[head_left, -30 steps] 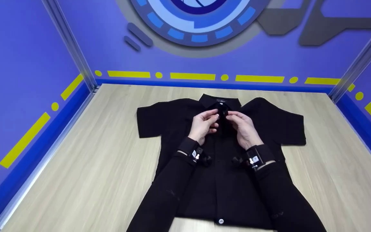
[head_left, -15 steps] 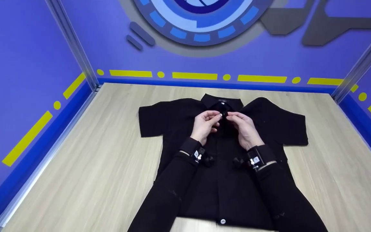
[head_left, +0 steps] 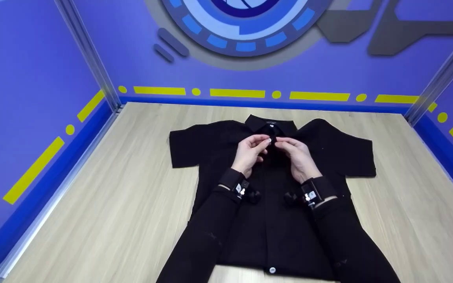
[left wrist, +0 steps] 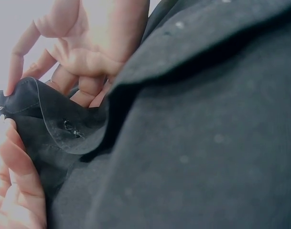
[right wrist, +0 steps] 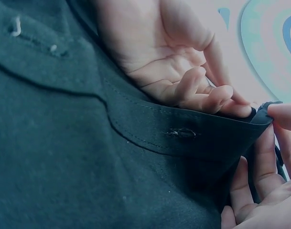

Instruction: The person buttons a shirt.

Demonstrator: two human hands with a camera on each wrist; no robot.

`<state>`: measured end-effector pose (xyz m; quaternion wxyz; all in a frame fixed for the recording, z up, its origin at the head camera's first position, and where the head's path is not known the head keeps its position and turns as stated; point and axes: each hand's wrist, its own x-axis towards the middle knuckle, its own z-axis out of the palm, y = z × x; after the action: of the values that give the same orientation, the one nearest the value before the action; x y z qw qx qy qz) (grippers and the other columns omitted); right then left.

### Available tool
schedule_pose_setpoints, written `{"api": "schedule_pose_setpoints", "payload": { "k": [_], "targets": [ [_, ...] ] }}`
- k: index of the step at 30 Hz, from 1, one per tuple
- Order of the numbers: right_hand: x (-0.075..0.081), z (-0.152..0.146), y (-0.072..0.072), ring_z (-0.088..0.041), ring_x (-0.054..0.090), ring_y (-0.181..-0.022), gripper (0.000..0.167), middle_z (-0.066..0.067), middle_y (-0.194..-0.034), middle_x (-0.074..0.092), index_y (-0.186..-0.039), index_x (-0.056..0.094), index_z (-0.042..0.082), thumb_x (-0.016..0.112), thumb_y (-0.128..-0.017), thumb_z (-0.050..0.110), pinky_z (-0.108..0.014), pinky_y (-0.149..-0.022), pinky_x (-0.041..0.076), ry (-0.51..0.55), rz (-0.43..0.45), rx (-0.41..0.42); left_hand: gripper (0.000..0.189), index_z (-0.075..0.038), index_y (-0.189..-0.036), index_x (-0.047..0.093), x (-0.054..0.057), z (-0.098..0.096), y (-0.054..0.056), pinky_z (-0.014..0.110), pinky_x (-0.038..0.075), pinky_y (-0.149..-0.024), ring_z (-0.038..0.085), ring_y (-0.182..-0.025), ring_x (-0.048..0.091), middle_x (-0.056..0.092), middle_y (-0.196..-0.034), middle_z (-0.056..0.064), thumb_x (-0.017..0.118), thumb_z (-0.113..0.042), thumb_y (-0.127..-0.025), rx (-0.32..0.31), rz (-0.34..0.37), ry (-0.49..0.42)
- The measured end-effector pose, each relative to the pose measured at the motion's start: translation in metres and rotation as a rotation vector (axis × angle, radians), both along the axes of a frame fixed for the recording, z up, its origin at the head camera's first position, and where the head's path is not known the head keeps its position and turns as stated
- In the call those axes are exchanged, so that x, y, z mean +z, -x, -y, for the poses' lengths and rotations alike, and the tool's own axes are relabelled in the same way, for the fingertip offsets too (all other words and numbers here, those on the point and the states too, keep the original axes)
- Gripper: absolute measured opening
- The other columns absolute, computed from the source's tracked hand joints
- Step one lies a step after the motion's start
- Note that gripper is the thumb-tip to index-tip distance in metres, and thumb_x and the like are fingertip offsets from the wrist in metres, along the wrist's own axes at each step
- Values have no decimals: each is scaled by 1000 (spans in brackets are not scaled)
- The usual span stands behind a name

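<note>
A black short-sleeved button-up shirt (head_left: 289,232) lies spread face up, its collar (head_left: 256,122) toward the back wall. Just below the collar, my left hand (head_left: 248,153) pinches the front edge with a small white button (head_left: 269,140) at its thumb tip. My right hand (head_left: 300,160) pinches the placket edge close beside it, the fingertips of both hands almost meeting. In the right wrist view, a stitched buttonhole (right wrist: 182,132) shows on the raised placket. The left wrist view also shows a buttonhole (left wrist: 72,129). How the button sits against the cloth is partly hidden by fingers.
The shirt lies on a light wooden table (head_left: 132,204), with blue-purple panels (head_left: 226,74) at the back and sides. Another white button (head_left: 272,270) is at the shirt's bottom hem. A small white spot (head_left: 271,125) shows inside the collar.
My left fingertips have come slightly closer to the right ones, and the white button now shows at the left thumb. The shirt has stayed in place.
</note>
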<state>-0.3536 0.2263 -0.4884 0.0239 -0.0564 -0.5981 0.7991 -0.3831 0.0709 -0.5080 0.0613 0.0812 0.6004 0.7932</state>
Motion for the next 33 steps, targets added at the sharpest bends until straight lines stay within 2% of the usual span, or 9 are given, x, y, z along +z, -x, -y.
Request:
{"api": "schedule_pose_setpoints", "payload": {
  "k": [9,16,23,33],
  "targets": [
    [0,-1,0,-10,64,-83,14,5,-87,72,-96,76,11,75,-82,6,-24,-80,47,0,-7,-7,22,-4,-109,70,8,3,-5,20,41,-43,11,-63,58,68,-88,8,71,-11,-88,-37,-7,-21],
    [1,1,1,-10,64,-83,17,4,-89,73,-100,74,7,74,-83,6,-24,-82,49,-13,-7,-1,23,-10,-108,72,1,2,0,17,41,-43,9,-64,58,68,-85,0,73,-19,-86,-26,-3,-30],
    [0,0,1,-10,65,-84,16,4,-91,73,-98,75,9,76,-81,6,-24,-83,50,-10,-11,-1,23,-10,-106,72,0,1,0,18,41,-43,8,-63,58,68,-85,1,74,-18,-86,-27,-11,-36],
    [1,4,-1,-11,64,-86,24,5,-91,73,-105,72,1,74,-82,7,-25,-85,49,-79,-35,-10,23,-11,-106,72,0,2,-1,18,42,-43,10,-63,58,69,-86,0,74,-20,-86,-17,0,-26]
  ]
}}
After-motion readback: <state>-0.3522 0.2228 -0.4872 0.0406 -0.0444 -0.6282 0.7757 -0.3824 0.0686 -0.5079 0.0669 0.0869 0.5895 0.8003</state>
